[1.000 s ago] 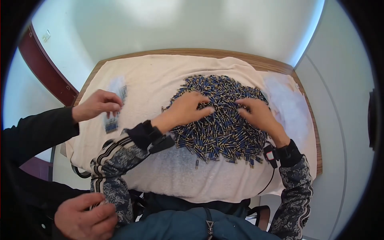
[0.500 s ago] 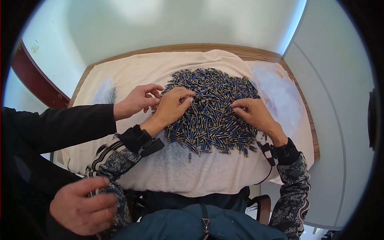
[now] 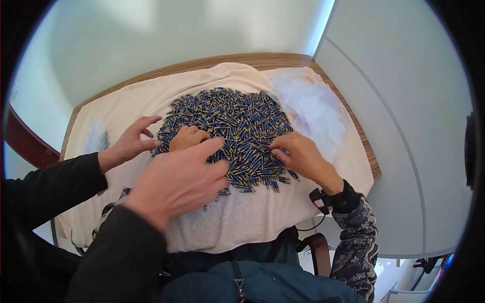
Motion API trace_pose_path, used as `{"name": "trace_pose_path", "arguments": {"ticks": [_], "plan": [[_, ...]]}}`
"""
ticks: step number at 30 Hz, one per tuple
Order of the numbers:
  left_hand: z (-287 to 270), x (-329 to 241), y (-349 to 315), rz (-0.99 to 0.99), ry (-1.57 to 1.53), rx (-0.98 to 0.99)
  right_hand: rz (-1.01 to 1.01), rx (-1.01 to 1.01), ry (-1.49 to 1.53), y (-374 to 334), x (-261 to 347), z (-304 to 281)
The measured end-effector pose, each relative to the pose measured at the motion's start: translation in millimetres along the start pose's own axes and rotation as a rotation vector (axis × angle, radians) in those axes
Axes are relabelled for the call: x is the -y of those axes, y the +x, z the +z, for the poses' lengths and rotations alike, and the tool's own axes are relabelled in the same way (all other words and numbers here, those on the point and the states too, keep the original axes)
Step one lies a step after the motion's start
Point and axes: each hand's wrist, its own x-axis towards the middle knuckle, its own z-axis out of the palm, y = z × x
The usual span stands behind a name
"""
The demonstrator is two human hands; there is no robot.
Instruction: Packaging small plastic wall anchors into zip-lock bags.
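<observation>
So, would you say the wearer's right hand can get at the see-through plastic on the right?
Probably yes: the right hand is at the right side of the pile of blue parts, near the plastic, with no other hand between.

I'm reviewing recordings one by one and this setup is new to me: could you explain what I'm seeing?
There is no machine here: a person works with bare hands, seen from a fisheye camera worn on the head, looking down, so straight edges bend. A cream fabric cloth bears a broad heap of small blue and gold cylindrical pieces, with crumpled translucent plastic to its right. The person's right hand is at the heap's right side, fingertips close together; whether it holds a piece is unclear. The left hand is partly hidden by a co-worker's nearer hand, so its grip can't be told. The co-worker's other hand is at the heap's left edge.
</observation>
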Motion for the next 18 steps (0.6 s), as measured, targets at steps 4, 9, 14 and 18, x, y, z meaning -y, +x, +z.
{"name": "trace_pose_path", "arguments": {"ticks": [4,9,14,18], "plan": [[26.8,-23.1,-15.7,-0.011,0.155,0.057,0.121,0.001,-0.031,16.8,4.9,-14.6],[81.8,-19.4,32.0,0.063,0.326,0.098,0.228,0.026,-0.039,13.2,-2.8,-25.5],[92.2,19.9,43.0,0.086,0.430,0.186,0.304,0.166,-0.021,3.5,0.6,-36.1],[58.3,-7.9,34.5,0.018,0.392,0.291,0.335,0.151,-0.072,-3.1,-1.8,-38.7]]}}
